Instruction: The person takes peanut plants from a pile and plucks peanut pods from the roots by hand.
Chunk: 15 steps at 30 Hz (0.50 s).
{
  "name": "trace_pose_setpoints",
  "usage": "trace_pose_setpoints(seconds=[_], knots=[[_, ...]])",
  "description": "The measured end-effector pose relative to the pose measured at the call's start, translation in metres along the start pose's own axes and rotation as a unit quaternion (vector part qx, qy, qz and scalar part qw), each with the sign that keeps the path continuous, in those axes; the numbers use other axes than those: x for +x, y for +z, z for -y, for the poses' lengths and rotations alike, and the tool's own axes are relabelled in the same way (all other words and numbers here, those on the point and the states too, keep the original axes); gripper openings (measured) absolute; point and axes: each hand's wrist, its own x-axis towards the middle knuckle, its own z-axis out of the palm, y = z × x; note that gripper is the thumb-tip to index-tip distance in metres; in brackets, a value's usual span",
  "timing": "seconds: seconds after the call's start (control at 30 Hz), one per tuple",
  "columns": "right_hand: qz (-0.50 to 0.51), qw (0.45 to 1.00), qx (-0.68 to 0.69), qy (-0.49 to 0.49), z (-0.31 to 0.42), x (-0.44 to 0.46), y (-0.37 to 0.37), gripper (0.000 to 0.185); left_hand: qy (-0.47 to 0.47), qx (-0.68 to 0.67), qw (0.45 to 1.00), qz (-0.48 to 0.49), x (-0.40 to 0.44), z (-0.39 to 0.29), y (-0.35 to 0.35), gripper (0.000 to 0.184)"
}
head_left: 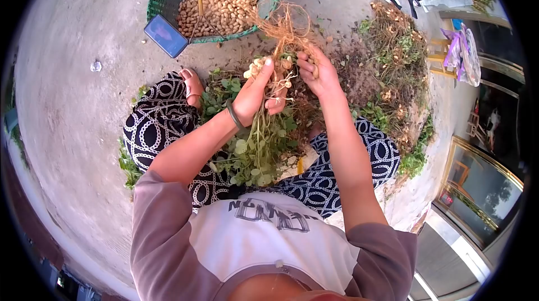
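"What are the fingers doing?"

"In the head view, the left hand [251, 98] is closed around the stems of a peanut plant [263, 141]. Its thumb lies on top, right next to some pale peanuts [255, 69]. The right hand [325, 79] has its fingers bent in, not spread, and a tan nut [315, 71] shows inside them."

"Where is the plant?"

"Between the two hands, upside down, in front of the person. Its stringy roots [287, 27] stick up toward the green basket [159, 5], and its leaves hang down between the knees."

"How do you do this bit well?"

"I think the left hand should hold the stems firmly, just below the nuts, so the plant doesn't swing. The right fingers should pinch one nut close to its thin string and give it a small twist. A hard tug could rip the roots or drop dirt. Don't squash the shells!"

"What can't you see?"

"The left fingertips are partly behind the plant. I can't count the nuts in the right hand, because the fingers cover them. I can't tell if the phone [166, 36] leans on the basket or just sits beside it. The picture on its screen is too small to read. The black corners cut off the edges."
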Motion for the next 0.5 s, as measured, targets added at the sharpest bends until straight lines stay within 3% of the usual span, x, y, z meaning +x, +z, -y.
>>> trace_pose_setpoints(seconds=[0.1, 0.2, 0.3, 0.4, 0.5], knots=[[0.015, 0.994, -0.108, -0.015, 0.019, 0.059, 0.031, 0.025, 0.027, -0.001, 0.998, 0.056, 0.002, 0.004, -0.017, 0.059], [0.012, 0.967, -0.245, -0.062, 0.043, 0.104, 0.089, 0.040, 0.051, 0.007, 0.999, 0.014, 0.004, 0.000, -0.022, 0.059], [-0.029, 0.940, -0.302, -0.153, 0.054, 0.140, 0.113, 0.037, 0.074, 0.010, 0.997, -0.026, 0.001, -0.007, -0.024, 0.062], [-0.003, 0.919, -0.303, -0.251, 0.057, 0.132, 0.099, 0.033, 0.100, 0.008, 0.995, -0.011, -0.008, -0.008, -0.030, 0.055], [-0.086, 0.897, -0.408, -0.151, 0.039, 0.134, 0.038, 0.027, 0.098, 0.001, 0.994, -0.041, -0.007, -0.008, -0.035, 0.048]])
